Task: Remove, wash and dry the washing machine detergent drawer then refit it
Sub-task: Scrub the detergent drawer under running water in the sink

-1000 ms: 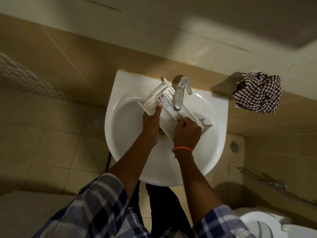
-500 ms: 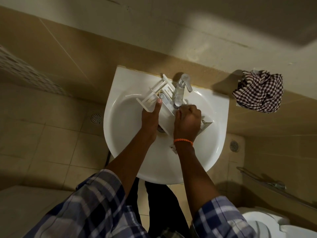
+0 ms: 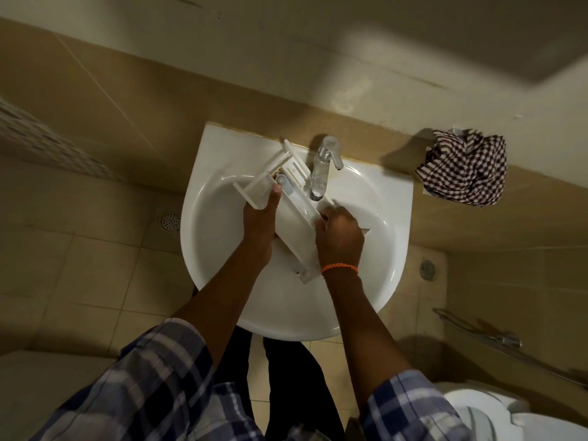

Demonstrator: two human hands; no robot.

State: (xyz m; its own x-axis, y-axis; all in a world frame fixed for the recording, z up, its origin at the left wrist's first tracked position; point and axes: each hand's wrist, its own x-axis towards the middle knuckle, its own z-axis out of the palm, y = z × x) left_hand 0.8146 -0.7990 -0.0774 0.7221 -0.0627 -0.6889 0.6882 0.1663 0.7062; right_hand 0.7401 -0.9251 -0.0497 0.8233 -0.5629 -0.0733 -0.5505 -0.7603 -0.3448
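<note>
White plastic: a washing machine detergent drawer (image 3: 294,214) lies slantwise over the basin of a wall-hung sink (image 3: 222,249), its compartment end up near the tap (image 3: 321,173) and its long body running down toward the person's right wrist.
Left hand: the left hand (image 3: 259,224) grips the drawer from the near side, thumb laid up along the compartment wall; the other fingers pass under the plastic and cannot be seen.
Right hand: the right hand (image 3: 340,237), an orange band at its wrist, sits curled on the drawer's far edge just below the spout; it looks like pinching or rubbing, but I cannot tell exactly what the fingertips hold.
Progress: by this showing the removal is done, since the drawer is out of its machine and in the sink; the wash appears to be in hand.
Left to do: finishing the rinse, drying and refitting, judged from the task; no step of these 3 shows as begun.
Drying cloth: a checked cloth (image 3: 464,170) lies crumpled on the ledge to the right of the sink, well apart from both hands and probably meant for the drying.
Hard to make out: whether water runs from the tap cannot be told in the dim light; the drawer's inner compartments are blurred.
Cut off: no washing machine is in view; a toilet (image 3: 509,412) is clipped at the lower right corner.
</note>
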